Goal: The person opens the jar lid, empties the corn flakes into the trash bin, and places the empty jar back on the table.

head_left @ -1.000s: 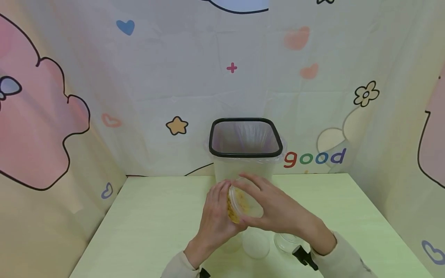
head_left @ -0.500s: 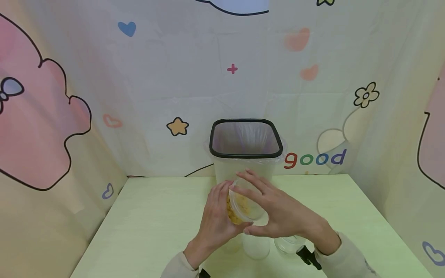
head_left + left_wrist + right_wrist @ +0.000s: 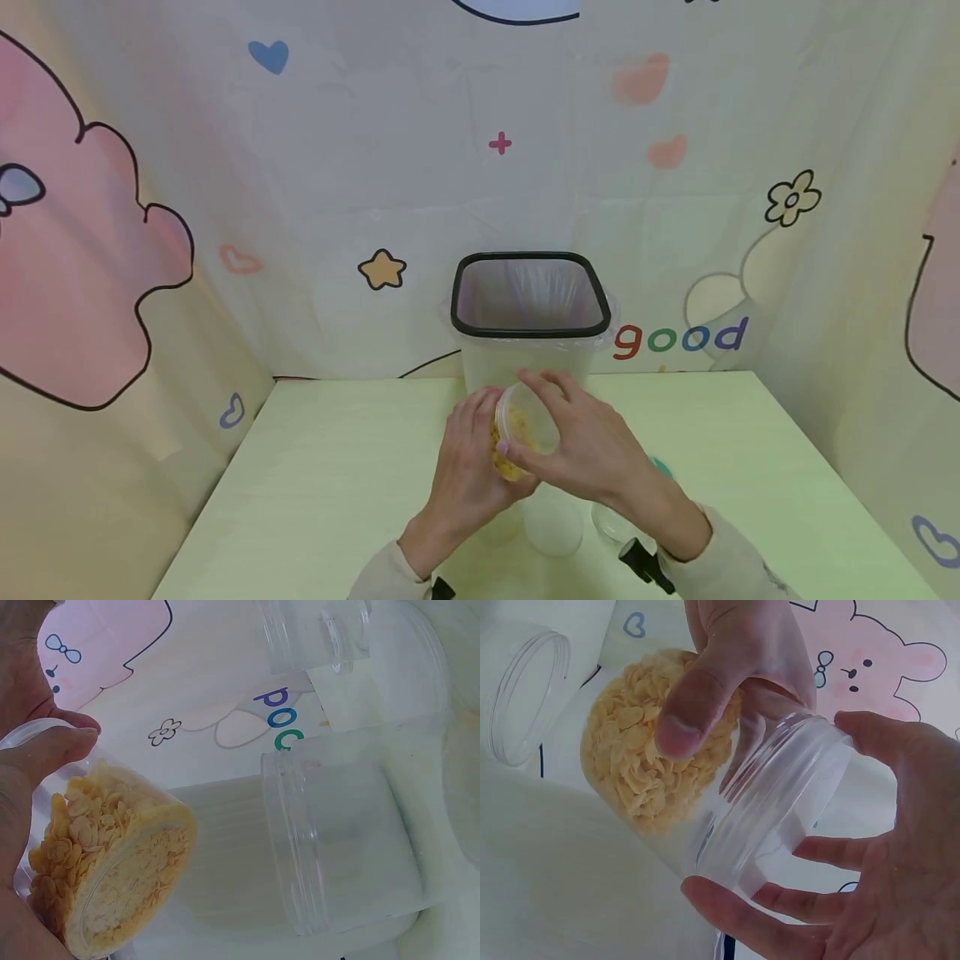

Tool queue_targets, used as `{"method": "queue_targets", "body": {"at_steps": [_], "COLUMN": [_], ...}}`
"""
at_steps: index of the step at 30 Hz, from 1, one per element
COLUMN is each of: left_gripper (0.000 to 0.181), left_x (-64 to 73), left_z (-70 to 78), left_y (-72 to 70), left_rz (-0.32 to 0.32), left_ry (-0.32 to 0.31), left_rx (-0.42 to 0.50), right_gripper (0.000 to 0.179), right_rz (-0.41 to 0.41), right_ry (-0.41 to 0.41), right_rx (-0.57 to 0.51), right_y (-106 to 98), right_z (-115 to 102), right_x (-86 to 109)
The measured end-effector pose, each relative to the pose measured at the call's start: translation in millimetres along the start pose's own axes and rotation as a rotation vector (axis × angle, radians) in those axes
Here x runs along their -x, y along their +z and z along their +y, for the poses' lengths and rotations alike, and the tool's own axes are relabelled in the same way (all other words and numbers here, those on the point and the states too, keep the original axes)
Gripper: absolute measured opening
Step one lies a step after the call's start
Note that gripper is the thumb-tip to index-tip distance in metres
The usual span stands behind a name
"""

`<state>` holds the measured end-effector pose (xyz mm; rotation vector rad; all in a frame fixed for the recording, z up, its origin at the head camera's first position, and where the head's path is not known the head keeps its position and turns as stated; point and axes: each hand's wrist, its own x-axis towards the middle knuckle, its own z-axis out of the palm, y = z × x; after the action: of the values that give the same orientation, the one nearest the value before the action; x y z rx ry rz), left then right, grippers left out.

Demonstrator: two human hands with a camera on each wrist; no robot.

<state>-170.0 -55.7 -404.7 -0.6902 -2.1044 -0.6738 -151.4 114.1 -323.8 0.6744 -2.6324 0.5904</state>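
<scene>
A clear jar [image 3: 507, 454] of pale yellow flakes is held tilted above the table. My left hand [image 3: 468, 450] grips its body, and the left thumb [image 3: 71, 746] presses on the wall in the left wrist view. Flakes [image 3: 660, 742] lie toward the jar's base, leaving room below the rim. A clear ridged lid [image 3: 772, 802] sits at the jar's mouth. Around the lid's edge curl the thumb and fingertips of my right hand [image 3: 592, 442]; in the right wrist view, a gap shows between that palm and the lid.
A bin [image 3: 528, 336] with a black rim and clear liner stands at the back of the table. Below my hands are a round whitish disc [image 3: 553, 529] and a clear container [image 3: 613, 523]. Clear jars [image 3: 352, 832] lie or stand nearby. A teal edge [image 3: 661, 467] shows behind my right wrist.
Half a second ago the right thumb and fingers were spread wider off the lid. They have turned and closed round its edge again. The left hand has stayed put with the jar.
</scene>
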Motion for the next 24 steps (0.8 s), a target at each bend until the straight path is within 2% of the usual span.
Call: {"method": "queue_targets", "body": {"at_steps": [3,10,16,19,24], "left_gripper": [0.100,0.096,0.107,0.113,0.115], "left_x": [-0.6,0.5,0.8,1.7,2.6], "left_z": [-0.3,-1.8,-2.3,-2.4,-2.5], "left_y": [0.2,-1.2,-2.3,-3.0,-4.2], "left_rz": [0.006,-0.005,-0.015,-0.021,-0.030], "left_ry": [0.006,-0.026,-0.028,-0.025,-0.034], "left_rx": [0.007,0.026,0.057,0.066,0.072], "right_gripper": [0.072,0.072,0.079,0.084,0.093], "right_rz": [0.000,-0.069,-0.121,-0.157,-0.202], "right_ry": [-0.066,-0.320,-0.487,-0.538,-0.546], "right_rx": [-0.027,-0.059,-0.075,-0.074,-0.072], "right_y": [-1.3,-6.6,-9.5,-10.6,-12.1], "right_z": [3.0,16.0,24.9,26.1,26.8], "right_x": [-0.5,-3.4,-5.3,-5.8,-6.0]}}
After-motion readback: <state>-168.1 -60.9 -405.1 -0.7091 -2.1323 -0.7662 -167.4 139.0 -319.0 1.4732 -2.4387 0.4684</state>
